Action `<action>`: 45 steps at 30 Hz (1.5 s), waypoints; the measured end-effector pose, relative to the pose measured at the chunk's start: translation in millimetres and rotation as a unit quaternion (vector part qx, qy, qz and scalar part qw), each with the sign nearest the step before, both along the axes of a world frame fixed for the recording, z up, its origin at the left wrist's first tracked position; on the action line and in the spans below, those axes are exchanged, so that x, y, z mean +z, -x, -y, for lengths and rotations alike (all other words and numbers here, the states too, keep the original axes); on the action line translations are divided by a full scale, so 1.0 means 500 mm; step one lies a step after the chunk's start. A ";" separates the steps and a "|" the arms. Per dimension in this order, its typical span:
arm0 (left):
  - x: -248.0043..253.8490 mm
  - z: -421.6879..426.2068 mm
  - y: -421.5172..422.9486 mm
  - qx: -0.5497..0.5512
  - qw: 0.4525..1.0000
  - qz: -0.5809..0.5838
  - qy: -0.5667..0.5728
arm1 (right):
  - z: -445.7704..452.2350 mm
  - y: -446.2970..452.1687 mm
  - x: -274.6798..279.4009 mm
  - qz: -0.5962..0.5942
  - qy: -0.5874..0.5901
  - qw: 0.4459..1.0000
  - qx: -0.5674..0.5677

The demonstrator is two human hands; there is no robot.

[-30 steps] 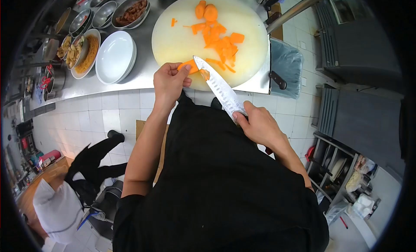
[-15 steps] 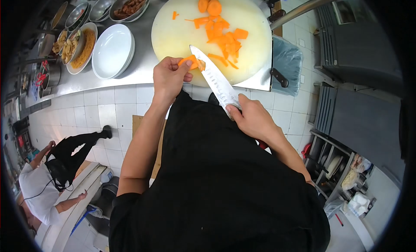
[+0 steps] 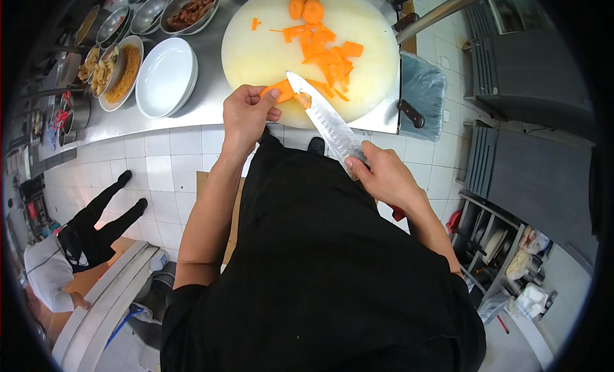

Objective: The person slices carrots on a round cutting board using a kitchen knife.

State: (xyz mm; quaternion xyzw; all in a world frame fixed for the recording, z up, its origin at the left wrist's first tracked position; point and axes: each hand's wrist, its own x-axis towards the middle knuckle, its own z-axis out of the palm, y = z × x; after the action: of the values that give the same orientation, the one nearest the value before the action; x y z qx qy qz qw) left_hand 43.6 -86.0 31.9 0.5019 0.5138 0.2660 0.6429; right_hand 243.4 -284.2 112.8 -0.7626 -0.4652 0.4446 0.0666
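Note:
Between thumb and fingers, my left hand [image 3: 248, 116] pinches a flat piece of carrot [image 3: 280, 91] over the near edge of a round, pale cutting board [image 3: 252, 59]. My right hand [image 3: 389, 176] is wrapped round the handle of a large kitchen knife [image 3: 329, 124]. The blade points up and left, its front part beside the held piece, with orange scraps stuck near the tip. Sliced carrot pieces [image 3: 332, 62] lie scattered across the board's right half. At the far side rest thicker carrot chunks [image 3: 312, 11].
Left of the board stand stacked white bowls [image 3: 167, 78], a plate of shredded orange food [image 3: 125, 75] and a bowl of brown pieces [image 3: 190, 11]. A second knife [image 3: 412, 114] hangs at the counter's right, near a lined bin [image 3: 422, 94]. Another person [image 3: 57, 263] is at lower left.
The knife has shifted slightly right and down, turning a little, with my right hand. My left hand still holds the carrot piece. The other person's legs have moved apart.

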 end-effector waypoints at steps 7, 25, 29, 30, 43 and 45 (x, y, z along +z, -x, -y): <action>0.006 -0.004 0.003 -0.015 1.000 -0.009 0.000 | -0.008 0.004 -0.010 -0.002 -0.005 1.000 -0.001; -0.005 -0.005 0.006 -0.016 1.000 0.000 -0.008 | -0.019 0.008 -0.048 -0.187 0.003 0.978 -0.090; -0.003 -0.004 0.005 -0.005 1.000 -0.004 -0.011 | 0.004 0.001 -0.019 -0.144 -0.022 0.981 -0.125; -0.002 -0.004 0.002 -0.006 1.000 -0.003 -0.011 | 0.007 0.000 -0.017 -0.064 -0.041 0.995 -0.058; -0.004 0.000 0.002 -0.008 1.000 0.011 -0.012 | 0.007 0.033 0.012 0.105 -0.059 0.991 0.060; -0.003 0.000 0.000 -0.006 1.000 0.011 -0.010 | 0.006 0.041 0.016 0.118 -0.073 0.988 0.062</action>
State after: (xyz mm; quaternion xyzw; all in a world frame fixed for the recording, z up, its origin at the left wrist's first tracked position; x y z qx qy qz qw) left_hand 43.6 -86.0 30.6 0.5085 0.5009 0.2724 0.6452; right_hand 222.9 -287.2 120.6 -0.7725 -0.5471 0.3200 0.0389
